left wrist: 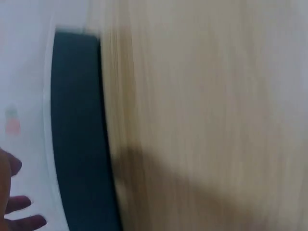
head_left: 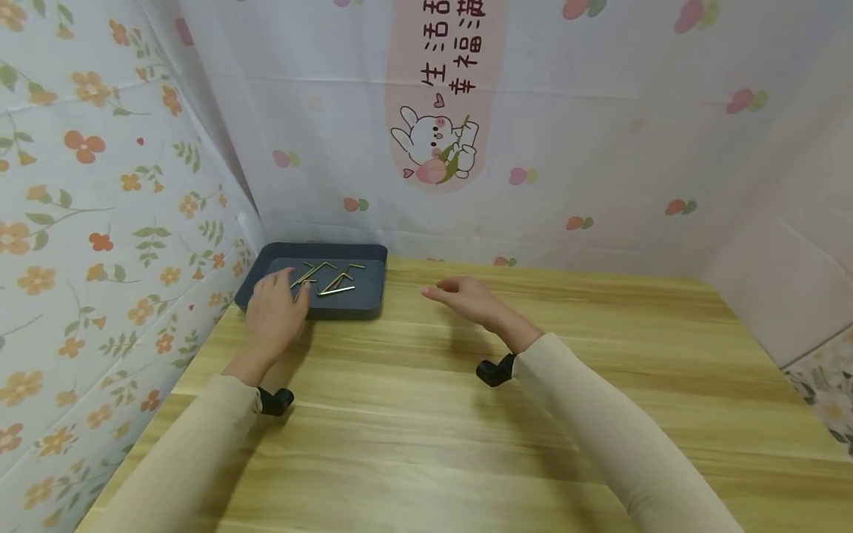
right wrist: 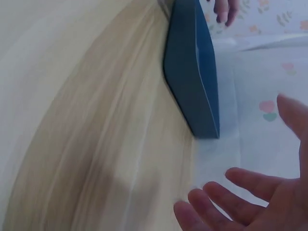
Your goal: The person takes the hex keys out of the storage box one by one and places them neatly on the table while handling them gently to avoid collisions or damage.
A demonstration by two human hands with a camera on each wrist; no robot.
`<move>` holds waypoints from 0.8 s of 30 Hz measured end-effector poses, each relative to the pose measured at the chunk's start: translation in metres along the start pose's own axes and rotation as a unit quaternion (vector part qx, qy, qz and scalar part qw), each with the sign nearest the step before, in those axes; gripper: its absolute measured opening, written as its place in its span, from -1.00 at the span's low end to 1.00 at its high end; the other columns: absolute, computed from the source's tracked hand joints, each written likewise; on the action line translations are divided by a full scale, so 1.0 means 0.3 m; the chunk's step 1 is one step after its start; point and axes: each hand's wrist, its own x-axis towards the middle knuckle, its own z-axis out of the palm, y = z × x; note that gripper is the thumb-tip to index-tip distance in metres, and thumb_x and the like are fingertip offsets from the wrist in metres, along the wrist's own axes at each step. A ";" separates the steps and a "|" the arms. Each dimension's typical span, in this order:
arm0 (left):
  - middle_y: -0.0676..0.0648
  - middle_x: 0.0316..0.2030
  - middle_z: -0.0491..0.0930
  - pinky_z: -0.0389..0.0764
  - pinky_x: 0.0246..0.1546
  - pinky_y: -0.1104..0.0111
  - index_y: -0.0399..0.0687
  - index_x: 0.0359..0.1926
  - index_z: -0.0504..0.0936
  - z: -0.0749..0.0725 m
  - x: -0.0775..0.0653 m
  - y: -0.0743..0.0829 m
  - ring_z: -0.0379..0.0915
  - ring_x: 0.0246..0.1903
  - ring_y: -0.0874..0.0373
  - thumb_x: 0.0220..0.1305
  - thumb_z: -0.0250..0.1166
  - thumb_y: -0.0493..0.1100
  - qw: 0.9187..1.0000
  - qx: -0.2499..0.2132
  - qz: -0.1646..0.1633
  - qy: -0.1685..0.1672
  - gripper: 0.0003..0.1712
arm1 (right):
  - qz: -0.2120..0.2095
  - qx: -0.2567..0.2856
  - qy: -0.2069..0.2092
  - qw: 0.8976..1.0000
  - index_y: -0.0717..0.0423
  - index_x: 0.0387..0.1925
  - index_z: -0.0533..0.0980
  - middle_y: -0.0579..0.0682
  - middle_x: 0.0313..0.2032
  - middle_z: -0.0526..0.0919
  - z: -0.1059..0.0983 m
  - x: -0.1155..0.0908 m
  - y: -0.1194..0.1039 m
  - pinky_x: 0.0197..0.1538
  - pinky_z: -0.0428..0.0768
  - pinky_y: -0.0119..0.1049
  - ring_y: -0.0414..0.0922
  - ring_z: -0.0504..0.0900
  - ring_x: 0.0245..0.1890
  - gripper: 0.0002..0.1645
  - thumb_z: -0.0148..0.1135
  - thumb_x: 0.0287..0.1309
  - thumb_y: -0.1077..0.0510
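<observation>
Several brass-coloured L-shaped hex keys [head_left: 336,278] lie in a loose heap in a dark grey-blue tray [head_left: 376,292] at the back left of the table. My left hand [head_left: 275,307] is over the tray's front left part, fingers loosely bent, and hides some of the tray; nothing shows in its grasp. To the right of the tray, my right hand [head_left: 469,300] hovers above the table, thumb and fingers apart and holding nothing. In the right wrist view, its fingers [right wrist: 236,202] are spread near the tray's end [right wrist: 204,115].
The wood-grain table [head_left: 413,429] meets a white printed cloth [head_left: 560,148] at the back. A flowered cloth [head_left: 100,259] hangs along the left side, close to the tray. Black wrist mounts [head_left: 494,371] sit under both cream sleeves.
</observation>
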 end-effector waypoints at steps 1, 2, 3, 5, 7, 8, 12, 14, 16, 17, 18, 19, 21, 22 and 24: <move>-0.46 0.30 0.40 0.35 0.34 -0.20 -0.35 0.37 0.38 -0.009 0.005 -0.021 0.25 0.34 -0.40 0.53 0.03 0.01 1.000 -0.003 -0.018 0.011 -0.39 | 0.005 0.021 -0.003 1.000 0.12 0.48 0.29 0.13 0.44 0.39 0.009 0.005 -0.007 0.36 0.51 0.10 0.13 0.45 0.39 -0.08 0.09 0.35 -0.38; -0.49 0.31 0.37 0.30 0.36 -0.21 -0.39 0.38 0.34 -0.017 0.012 -0.042 0.21 0.35 -0.42 0.53 0.01 -0.02 0.999 -0.008 -0.035 0.013 -0.38 | 0.009 0.041 -0.006 0.999 0.14 0.48 0.29 0.13 0.44 0.39 0.019 0.011 -0.013 0.34 0.54 0.09 0.13 0.46 0.38 -0.10 0.11 0.37 -0.35; -0.52 0.30 0.36 0.28 0.37 -0.21 -0.45 0.38 0.32 -0.022 0.019 -0.063 0.20 0.34 -0.45 0.52 0.01 -0.05 0.998 -0.017 -0.050 0.017 -0.38 | 0.012 0.059 -0.009 0.998 0.16 0.48 0.28 0.14 0.44 0.39 0.028 0.017 -0.019 0.31 0.57 0.08 0.14 0.48 0.36 -0.12 0.12 0.39 -0.30; -0.58 0.30 0.31 0.25 0.37 -0.23 -0.53 0.41 0.24 -0.029 0.029 -0.101 0.18 0.32 -0.49 0.52 -0.02 -0.09 0.996 -0.035 -0.084 0.016 -0.34 | 0.021 0.093 -0.011 0.995 0.18 0.48 0.28 0.16 0.42 0.40 0.048 0.029 -0.031 0.25 0.62 0.06 0.15 0.52 0.31 -0.18 0.13 0.42 -0.22; -0.63 0.28 0.28 0.24 0.37 -0.26 -0.61 0.41 0.17 -0.033 0.036 -0.136 0.17 0.32 -0.53 0.51 -0.04 -0.13 0.992 -0.058 -0.112 0.017 -0.32 | 0.028 0.118 -0.008 0.993 0.21 0.48 0.28 0.18 0.39 0.43 0.066 0.044 -0.040 0.21 0.65 0.04 0.16 0.57 0.26 -0.21 0.14 0.43 -0.16; -0.65 0.28 0.27 0.24 0.37 -0.27 -0.64 0.41 0.14 -0.033 0.041 -0.154 0.16 0.32 -0.54 0.51 -0.05 -0.14 0.990 -0.071 -0.124 0.019 -0.32 | 0.032 0.129 -0.006 0.991 0.22 0.47 0.28 0.19 0.38 0.44 0.075 0.051 -0.044 0.19 0.66 0.03 0.17 0.59 0.23 -0.23 0.14 0.44 -0.14; -0.62 0.35 0.24 0.23 0.43 -0.21 -0.63 0.45 0.09 -0.033 0.051 -0.217 0.15 0.39 -0.49 0.50 -0.08 -0.20 0.976 -0.143 -0.158 0.037 -0.32 | 0.044 0.163 -0.005 0.986 0.23 0.46 0.30 0.21 0.33 0.50 0.113 0.089 -0.046 0.13 0.71 -0.03 0.16 0.63 0.19 -0.28 0.14 0.45 -0.08; -0.54 0.40 0.25 0.26 0.46 -0.13 -0.54 0.49 0.09 -0.032 0.058 -0.235 0.18 0.43 -0.40 0.52 -0.09 -0.21 0.965 -0.192 -0.176 0.045 -0.34 | 0.048 0.175 -0.006 0.983 0.22 0.45 0.31 0.21 0.31 0.53 0.129 0.107 -0.042 0.10 0.72 -0.07 0.15 0.64 0.18 -0.29 0.14 0.45 -0.06; -0.47 0.41 0.29 0.32 0.45 -0.05 -0.48 0.50 0.14 -0.030 0.064 -0.248 0.24 0.43 -0.31 0.54 -0.10 -0.21 0.952 -0.232 -0.192 0.053 -0.37 | 0.050 0.189 -0.009 0.981 0.21 0.46 0.30 0.23 0.30 0.54 0.146 0.126 -0.039 0.09 0.73 -0.11 0.14 0.64 0.20 -0.30 0.15 0.45 -0.05; -0.45 0.39 0.34 0.38 0.42 -0.02 -0.45 0.48 0.19 -0.030 0.066 -0.253 0.30 0.40 -0.28 0.54 -0.09 -0.21 0.947 -0.246 -0.199 0.060 -0.39 | 0.051 0.196 -0.008 0.979 0.20 0.46 0.31 0.24 0.29 0.56 0.154 0.133 -0.040 0.08 0.74 -0.12 0.14 0.65 0.19 -0.30 0.15 0.45 -0.04; -0.43 0.37 0.38 0.41 0.39 0.01 -0.42 0.48 0.23 -0.029 0.067 -0.256 0.35 0.38 -0.25 0.55 -0.09 -0.19 0.942 -0.254 -0.208 0.063 -0.41 | 0.051 0.203 -0.007 0.978 0.20 0.46 0.31 0.25 0.27 0.57 0.162 0.140 -0.042 0.08 0.74 -0.13 0.13 0.66 0.19 -0.30 0.15 0.45 -0.04; -0.40 0.36 0.41 0.44 0.37 0.04 -0.38 0.46 0.28 -0.028 0.067 -0.259 0.37 0.36 -0.22 0.57 -0.09 -0.18 0.939 -0.258 -0.217 0.065 -0.43 | 0.052 0.211 -0.005 0.976 0.20 0.46 0.31 0.25 0.24 0.59 0.172 0.148 -0.045 0.06 0.74 -0.14 0.12 0.67 0.16 -0.31 0.15 0.45 -0.02; -0.37 0.32 0.47 0.47 0.34 0.07 -0.33 0.42 0.38 -0.028 0.068 -0.265 0.42 0.33 -0.19 0.58 -0.09 -0.16 0.932 -0.262 -0.237 0.074 -0.47 | 0.051 0.228 -0.003 0.972 0.21 0.47 0.30 0.25 0.19 0.63 0.192 0.161 -0.054 0.05 0.75 -0.16 0.07 0.71 0.10 -0.31 0.16 0.44 0.01; -0.35 0.31 0.49 0.47 0.34 0.08 -0.30 0.40 0.42 -0.029 0.067 -0.267 0.42 0.32 -0.17 0.58 -0.08 -0.15 0.928 -0.264 -0.250 0.079 -0.49 | 0.052 0.238 -0.001 0.970 0.21 0.47 0.30 0.24 0.11 0.65 0.202 0.167 -0.060 0.04 0.75 -0.18 0.03 0.72 0.01 -0.31 0.16 0.44 0.02; -0.32 0.31 0.50 0.46 0.35 0.09 -0.27 0.36 0.48 -0.030 0.065 -0.272 0.42 0.33 -0.14 0.58 -0.06 -0.13 0.920 -0.269 -0.272 0.086 -0.50 | 0.051 0.257 0.004 0.965 0.22 0.47 0.29 0.19 0.07 0.66 0.223 0.179 -0.072 0.03 0.75 -0.19 -0.05 0.70 -0.08 -0.31 0.17 0.43 0.06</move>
